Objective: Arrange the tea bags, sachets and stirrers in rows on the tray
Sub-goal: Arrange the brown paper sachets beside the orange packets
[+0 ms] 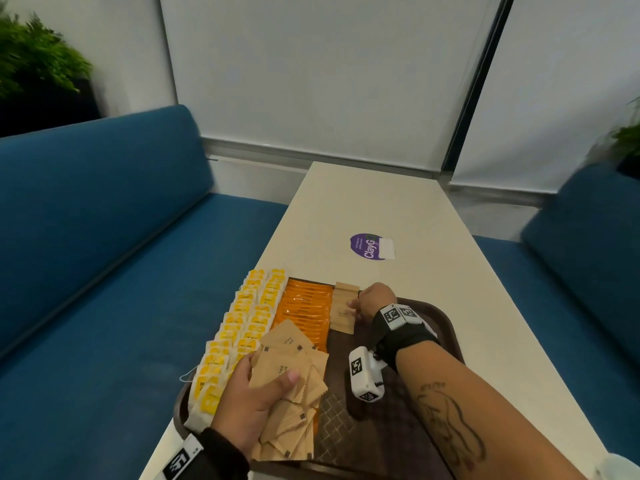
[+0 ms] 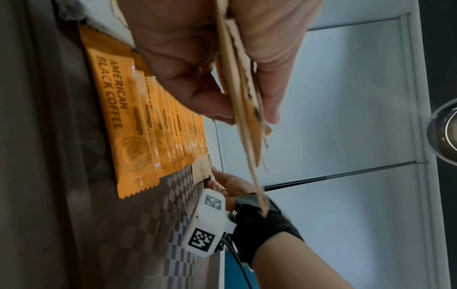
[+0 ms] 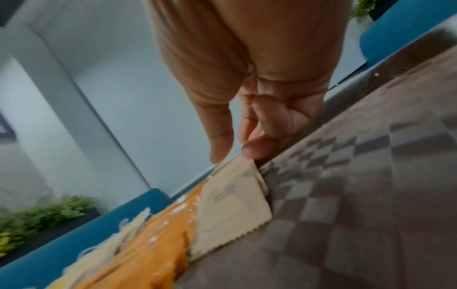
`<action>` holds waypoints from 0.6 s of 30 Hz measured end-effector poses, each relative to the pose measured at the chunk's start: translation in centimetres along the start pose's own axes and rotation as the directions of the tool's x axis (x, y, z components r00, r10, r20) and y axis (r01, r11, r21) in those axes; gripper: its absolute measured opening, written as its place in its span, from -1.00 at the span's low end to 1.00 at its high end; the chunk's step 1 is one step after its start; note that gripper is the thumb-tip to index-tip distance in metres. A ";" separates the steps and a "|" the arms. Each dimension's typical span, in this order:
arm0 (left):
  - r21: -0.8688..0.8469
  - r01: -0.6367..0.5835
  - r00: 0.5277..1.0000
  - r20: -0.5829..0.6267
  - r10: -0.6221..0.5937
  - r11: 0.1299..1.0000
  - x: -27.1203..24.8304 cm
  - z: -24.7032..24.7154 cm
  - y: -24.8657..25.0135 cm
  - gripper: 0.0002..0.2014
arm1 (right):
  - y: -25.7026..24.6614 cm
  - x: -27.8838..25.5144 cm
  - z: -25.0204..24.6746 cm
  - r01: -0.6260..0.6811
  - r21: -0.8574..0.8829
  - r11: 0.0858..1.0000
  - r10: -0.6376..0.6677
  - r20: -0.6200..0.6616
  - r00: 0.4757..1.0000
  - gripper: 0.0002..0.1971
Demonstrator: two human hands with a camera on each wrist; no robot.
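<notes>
Brown sachets (image 1: 343,310) are lying in a short row on the tray (image 1: 446,323), beside the orange coffee sticks (image 1: 304,311). The right hand (image 1: 372,301) is touching the row's edge with loosely curled fingertips (image 3: 257,149), holding nothing. The left hand (image 1: 256,400) is gripping a fanned bundle of brown sachets (image 1: 294,372), thumb clamped across them.

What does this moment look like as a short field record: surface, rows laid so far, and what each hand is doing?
surface: brown tray on a white table
rows laid: yellow tea bags; orange coffee sachets; brown paper sachets begun at the far end
left hand: grip on a fanned bunch of brown sachets above the tray
right hand: fingertips at the brown row's nearest sachet
stirrers: none seen
</notes>
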State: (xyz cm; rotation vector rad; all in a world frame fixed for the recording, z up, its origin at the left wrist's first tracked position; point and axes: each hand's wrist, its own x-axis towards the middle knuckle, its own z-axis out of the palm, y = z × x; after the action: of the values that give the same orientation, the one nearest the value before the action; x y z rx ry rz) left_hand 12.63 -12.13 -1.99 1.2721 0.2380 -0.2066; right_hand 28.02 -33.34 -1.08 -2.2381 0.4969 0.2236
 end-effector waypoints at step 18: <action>-0.051 0.015 1.000 -0.017 -0.015 0.999 -1.6 -0.1 -1.5 -0.51 | 1.0 -16.7 0.1 0.122 0.323 0.939 -0.233 0.332 0.914 -0.92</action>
State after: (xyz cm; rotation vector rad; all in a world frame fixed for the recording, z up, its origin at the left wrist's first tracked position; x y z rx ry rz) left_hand 10.68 -12.38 -2.91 1.2218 0.2660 -0.2014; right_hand 12.44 -29.17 3.50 -1.8751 0.1091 0.4314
